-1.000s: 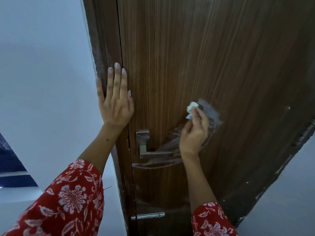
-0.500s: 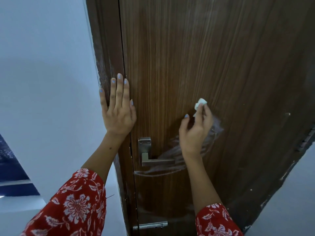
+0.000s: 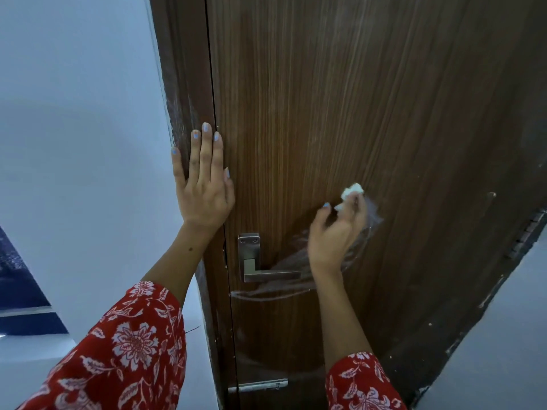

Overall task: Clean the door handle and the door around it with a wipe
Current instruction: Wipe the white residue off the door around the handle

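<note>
A dark brown wood-grain door (image 3: 340, 99) fills the middle of the view. Its metal lever handle (image 3: 268, 274) points right from a square plate. My right hand (image 3: 337, 232) presses a small crumpled white wipe (image 3: 350, 192) against the door, up and to the right of the handle. Wet streaks show around and below the handle. My left hand (image 3: 202, 187) lies flat with fingers spread on the door frame (image 3: 183, 84) and the door's edge, above and left of the handle.
A pale wall (image 3: 77, 143) runs along the left. A metal bolt (image 3: 260, 386) sits low on the door. Hinges (image 3: 529, 229) show at the door's right edge, with pale floor or wall (image 3: 503, 335) beyond.
The view has shifted, so both hands and the handle sit lower in frame. My right hand has slid the wipe up and slightly right on the door. My left hand stays flat on the frame.
</note>
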